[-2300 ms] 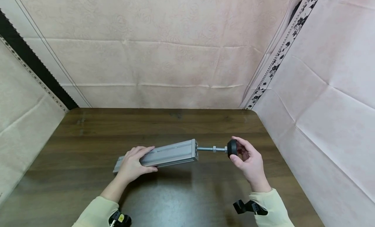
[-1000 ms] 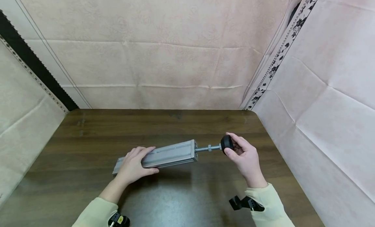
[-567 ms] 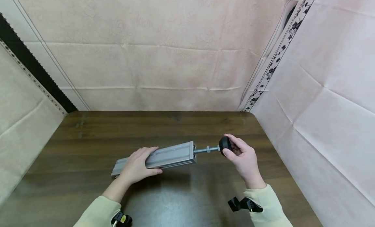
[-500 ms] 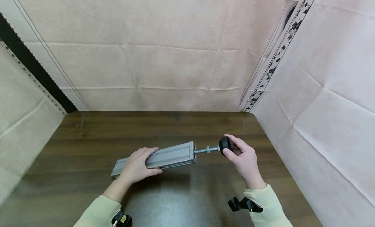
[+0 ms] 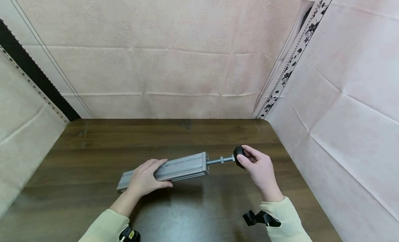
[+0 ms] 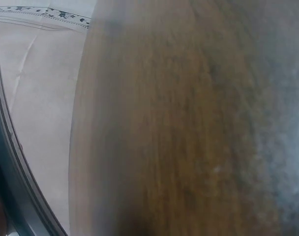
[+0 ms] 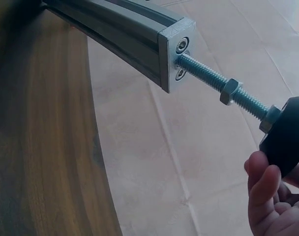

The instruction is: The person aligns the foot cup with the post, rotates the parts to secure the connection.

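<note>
My left hand (image 5: pixel 146 179) grips a grey aluminium profile (image 5: pixel 184 165) in the head view, thumb along its near side, holding it at a slant over the table. From the profile's right end plate (image 7: pixel 176 56) a threaded rod (image 7: pixel 203 72) sticks out, with a hex nut (image 7: pixel 230 92) partway along it. The rod ends in a round black levelling foot (image 5: pixel 239 156), which my right hand (image 5: pixel 260 171) pinches between thumb and fingers. A second nut (image 7: pixel 270 119) sits against the foot. Only a curved edge of the profile (image 6: pixel 21 196) shows in the left wrist view.
Under both hands lies a brown wood-grain table (image 5: pixel 174 134). Pale cloth (image 5: pixel 174 72) hangs behind its far edge, and more cloth (image 5: pixel 352 131) slopes along the right side. Each wrist carries a black camera mount (image 5: pixel 262 218).
The foot and rod have moved left toward the profile, so less rod shows than 2.3 seconds ago. My right fingers have shifted on the foot. The left hand keeps its grip.
</note>
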Demonstrator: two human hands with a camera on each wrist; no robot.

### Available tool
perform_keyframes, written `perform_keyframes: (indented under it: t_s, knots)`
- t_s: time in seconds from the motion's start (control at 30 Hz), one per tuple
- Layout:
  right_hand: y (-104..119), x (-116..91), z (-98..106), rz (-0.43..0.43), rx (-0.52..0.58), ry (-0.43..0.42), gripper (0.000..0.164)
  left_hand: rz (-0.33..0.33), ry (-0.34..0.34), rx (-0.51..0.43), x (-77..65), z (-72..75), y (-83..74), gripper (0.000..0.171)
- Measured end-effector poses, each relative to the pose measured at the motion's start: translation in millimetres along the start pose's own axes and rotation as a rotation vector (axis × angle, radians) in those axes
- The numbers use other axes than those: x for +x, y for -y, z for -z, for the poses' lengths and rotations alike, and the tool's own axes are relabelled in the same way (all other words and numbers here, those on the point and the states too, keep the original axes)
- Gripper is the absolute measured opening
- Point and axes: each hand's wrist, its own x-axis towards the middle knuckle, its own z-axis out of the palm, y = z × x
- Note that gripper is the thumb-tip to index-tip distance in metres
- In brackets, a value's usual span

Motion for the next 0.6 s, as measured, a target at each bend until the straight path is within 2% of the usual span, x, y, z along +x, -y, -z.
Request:
perform_keyframes:
  t_s: [0.33,0.6]
  knots:
    - [-1.0,1.6,0.0,-0.056,0.007,0.039,0.039,-0.001,-0.019,0.002,-2.0,-0.3,0.8,0.081]
    - [-2.4,3.4,1.6,-0.105,0.053,0.059,0.038,-0.042,-0.076,0.02,-4.8,-3.6,0.8,0.081]
